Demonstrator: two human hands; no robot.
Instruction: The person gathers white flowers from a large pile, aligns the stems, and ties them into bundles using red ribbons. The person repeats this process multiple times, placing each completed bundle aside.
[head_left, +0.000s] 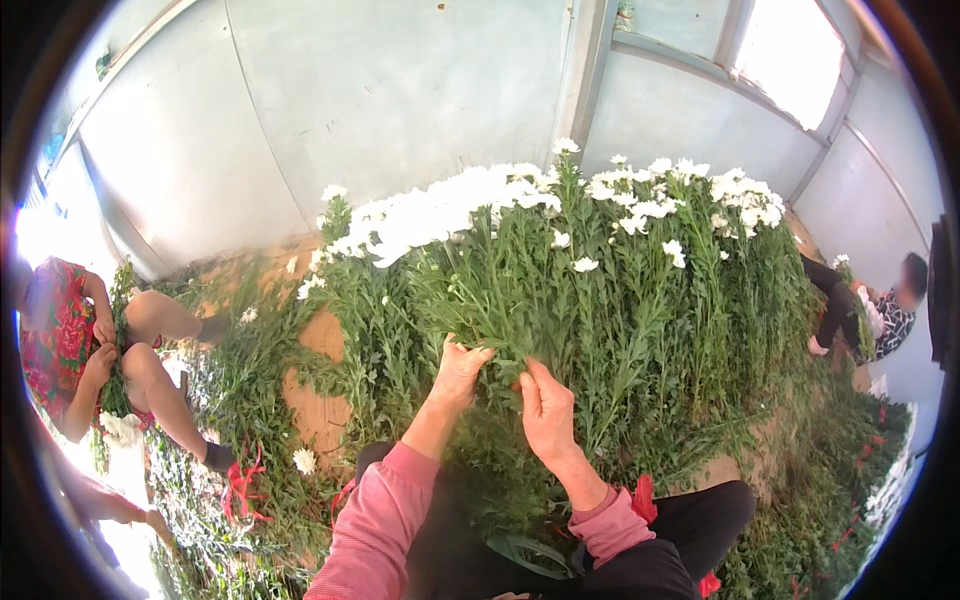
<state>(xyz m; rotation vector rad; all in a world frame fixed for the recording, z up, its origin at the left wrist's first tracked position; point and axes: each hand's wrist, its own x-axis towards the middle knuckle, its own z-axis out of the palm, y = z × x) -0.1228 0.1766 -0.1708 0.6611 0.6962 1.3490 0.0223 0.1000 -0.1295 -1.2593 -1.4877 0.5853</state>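
My left hand (459, 367) is closed around a bunch of leafy green chrysanthemum stems (491, 304), held in front of the large pile. To its right, my right hand (549, 412) pinches foliage of the same bunch between thumb and forefinger; whether it is a leaf or a stem is hard to tell. White chrysanthemum blooms (450, 210) crowd the far edge of the pile (645, 322), partly overexposed. Loose greenery hangs below my hands, over my lap.
At the left, a seated person (60, 345) holds a flower bunch; another person (892, 315) sits far right. Red ribbons (244, 487) lie at left, and more red material (643, 499) is by my right knee. Tied bunches (862, 465) lie at right. Pale wall panels (405, 90) stand behind.
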